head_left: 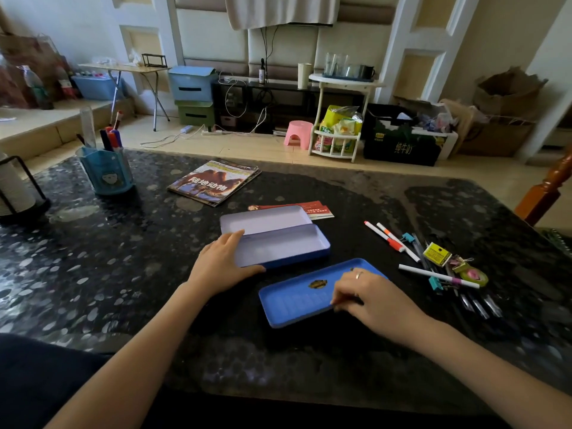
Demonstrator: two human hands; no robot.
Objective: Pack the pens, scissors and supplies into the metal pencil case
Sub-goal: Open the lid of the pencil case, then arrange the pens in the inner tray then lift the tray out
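Nearest us, our right hand rests curled on the loose blue tray, parking it aside. Our left hand lies flat, steadying the open pencil case. Pens wait beyond our right hand.

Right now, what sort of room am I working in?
Probably a home living room: a dark stone-patterned table with an animal magazine, a pink plastic stool on the tiled floor, and a snack rack by the wall.
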